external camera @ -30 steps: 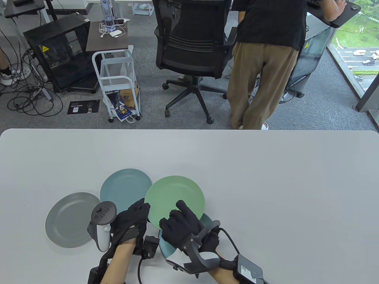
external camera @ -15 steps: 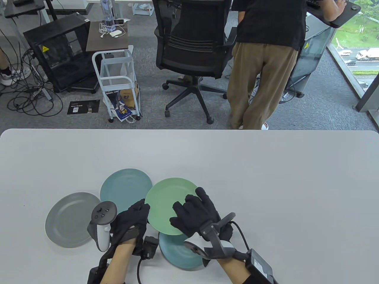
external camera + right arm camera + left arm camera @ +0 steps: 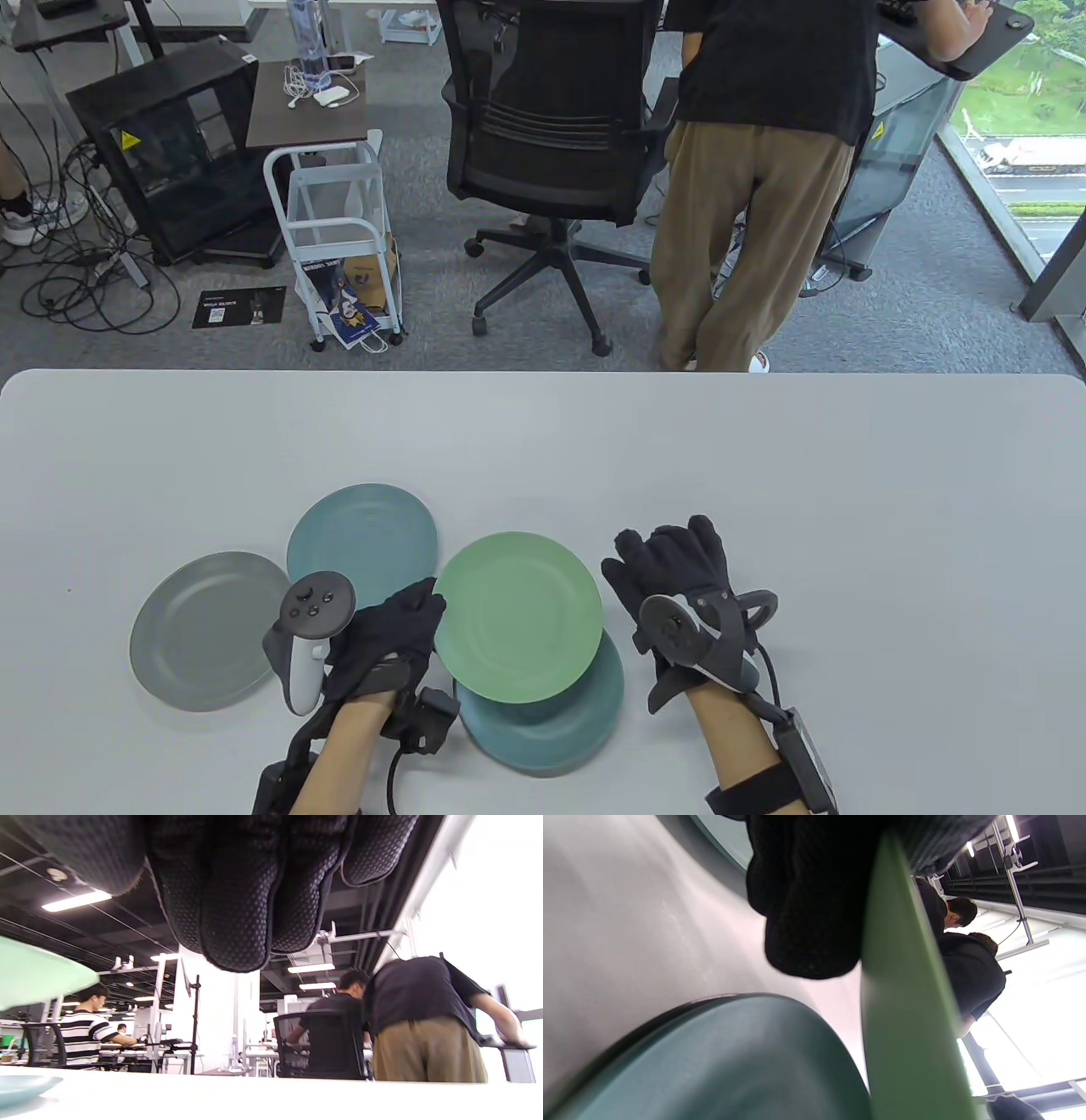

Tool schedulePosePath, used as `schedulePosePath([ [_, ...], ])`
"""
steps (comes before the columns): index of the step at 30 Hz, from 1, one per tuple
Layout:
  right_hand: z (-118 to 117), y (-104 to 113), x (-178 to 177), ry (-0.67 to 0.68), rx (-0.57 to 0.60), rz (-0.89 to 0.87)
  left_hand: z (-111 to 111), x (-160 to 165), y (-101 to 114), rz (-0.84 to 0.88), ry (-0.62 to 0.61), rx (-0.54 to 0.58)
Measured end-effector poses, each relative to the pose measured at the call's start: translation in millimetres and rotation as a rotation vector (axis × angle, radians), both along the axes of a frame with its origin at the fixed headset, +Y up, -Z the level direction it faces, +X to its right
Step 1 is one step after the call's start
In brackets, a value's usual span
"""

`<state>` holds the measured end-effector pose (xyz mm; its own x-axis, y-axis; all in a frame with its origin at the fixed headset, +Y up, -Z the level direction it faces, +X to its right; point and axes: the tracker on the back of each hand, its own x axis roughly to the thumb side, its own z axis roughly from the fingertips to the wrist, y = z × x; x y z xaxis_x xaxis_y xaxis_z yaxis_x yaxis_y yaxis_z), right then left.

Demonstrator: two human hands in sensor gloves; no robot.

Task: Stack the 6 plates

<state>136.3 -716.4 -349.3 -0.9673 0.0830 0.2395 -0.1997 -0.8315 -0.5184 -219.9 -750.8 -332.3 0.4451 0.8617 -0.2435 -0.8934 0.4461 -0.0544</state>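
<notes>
Nearest the bench's (image 3: 764, 475) front edge lies the dark teal plate (image 3: 551, 730), flat and face up, left of the bench's middle; the green plate (image 3: 517, 615) sits over its far part, lifted and tilted, as the left wrist view shows it edge-on with a gap of bench showing between it and the teal one (image 3: 734, 1065); the left hand (image 3: 386, 632) holds the green plate by its left rim, fingers (image 3: 806, 899) closed on that edge, so this grip is clamped on the plate; the right hand (image 3: 679, 586) rests palm down just right of the green plate, touching no plate, its fingers (image 3: 237, 891) spread loosely and holding nothing; further left sits the grey plate (image 3: 204, 628), flat, alone, near the bench's left front; beyond the left hand lies the light blue plate (image 3: 361, 535), also flat, its right rim close to the green one; as for progress, only four plates are visible, so the other two are either hidden under these or out of view, I cannot tell which; the stack looks barely begun, with the green plate not yet settled square on the teal one and the grey and light blue plates untouched; round plates have no long axis, and all face upward.
</notes>
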Motion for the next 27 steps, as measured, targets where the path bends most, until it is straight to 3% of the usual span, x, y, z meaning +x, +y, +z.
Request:
schedulePosePath([
  [20,-3,-19,21,-0.065,-0.098,0.02,-3,16,-4,-0.205,-0.173,-0.121],
  [24,-2,-19,20,-0.066,-0.097,0.025,0,14,-2,-0.372,-0.092,-0.174],
  [27,-2,-20,19,-0.063,-0.1,0.027,2,9,7,-0.608,0.021,-0.122],
])
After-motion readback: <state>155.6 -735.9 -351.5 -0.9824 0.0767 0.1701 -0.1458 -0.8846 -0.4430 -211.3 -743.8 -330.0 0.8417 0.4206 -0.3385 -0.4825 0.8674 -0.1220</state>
